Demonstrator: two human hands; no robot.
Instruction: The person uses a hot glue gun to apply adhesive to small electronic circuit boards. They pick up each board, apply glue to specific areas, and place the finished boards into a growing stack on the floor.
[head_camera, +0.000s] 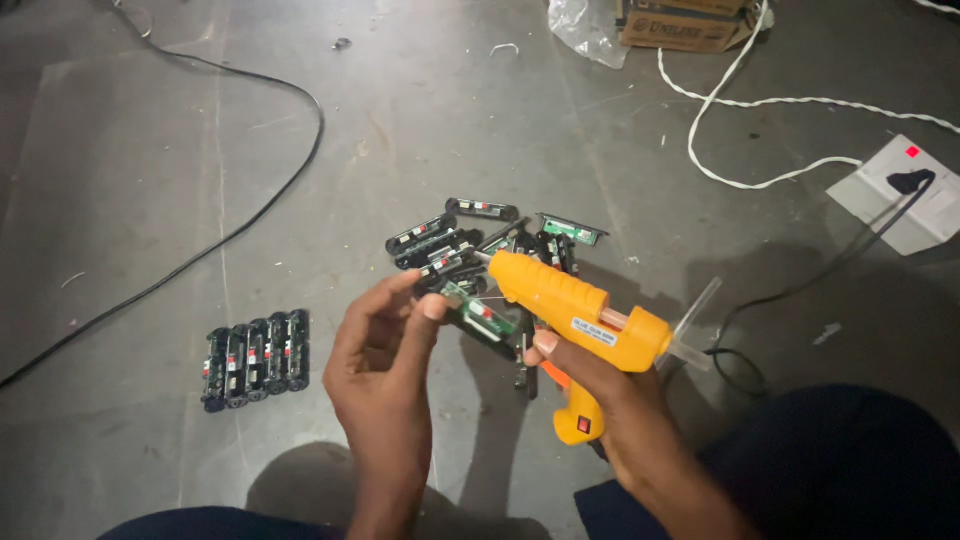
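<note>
Nearest the camera, the person's dark-clothed knees frame both bare hands above a grey concrete floor (420, 120). The right hand (610, 395) is clamped around the grip of an orange-yellow hot glue gun (575, 320), forefinger lying along the trigger; a clear glue stick (695, 315) juts from its back end toward the right. The gun's long axis runs from lower right up to upper left, so its nozzle points at the small circuit board module (482, 315), which sits just left of the tip, the two touching or very nearly so. The left hand (385, 365) pinches that module between thumb and fingertips, closed on its left end; it is a slim black-and-green strip with red and white marks, lying roughly in line with the gun barrel. Just beyond the hands, a loose heap of similar modules (480, 240) lies on the floor, and to the near left a neat row of modules (255, 358) stands side by side. Farther off, a black cable (270, 200) curves across the left, a white cord (720, 100) loops at the right toward a white power strip (900, 190), and a cardboard box (685, 25) sits at the far edge.
</note>
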